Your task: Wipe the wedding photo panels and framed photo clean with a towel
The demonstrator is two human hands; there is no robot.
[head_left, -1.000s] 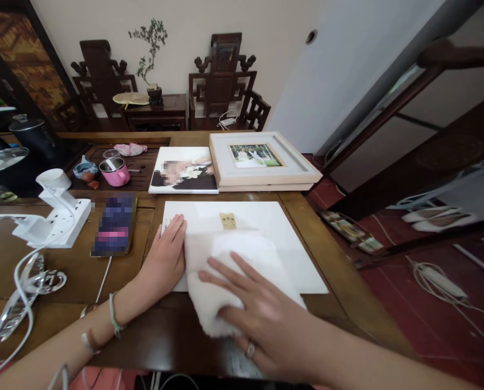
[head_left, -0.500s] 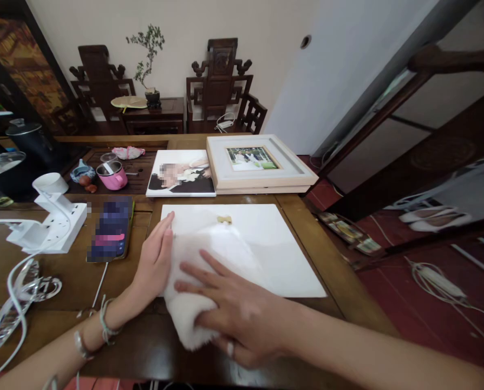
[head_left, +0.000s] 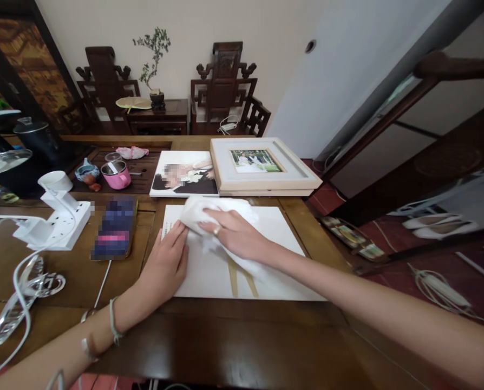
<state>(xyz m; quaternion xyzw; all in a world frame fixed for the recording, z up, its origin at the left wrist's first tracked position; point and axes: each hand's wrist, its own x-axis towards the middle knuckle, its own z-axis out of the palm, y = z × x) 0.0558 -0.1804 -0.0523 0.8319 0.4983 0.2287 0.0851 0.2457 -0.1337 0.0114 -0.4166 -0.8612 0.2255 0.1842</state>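
Note:
A flat white panel [head_left: 203, 279] lies on the table, with a gold V-shaped piece [head_left: 242, 279] showing on its surface. My right hand [head_left: 236, 235] is closed on a fluffy white cloth [head_left: 197, 211], pressed against the panel near its far edge. The cloth covers part of the panel and the upper end of the gold piece. On the panel's left side rests my left hand [head_left: 167, 262], its fingers stretched out; the fingertips reach close to the cloth.
Behind the panel are a photo panel [head_left: 185, 187] and a framed photo [head_left: 307, 181]. To the left lie a phone [head_left: 114, 227], a white power strip [head_left: 73, 222], a clear hair claw [head_left: 26, 295] and a pink cup [head_left: 118, 176]. The table's right edge runs beside the panel.
My right hand has moved the cloth from the panel's near left part to its far edge, uncovering the gold legs. My left hand has shifted slightly right and down, further onto the panel.

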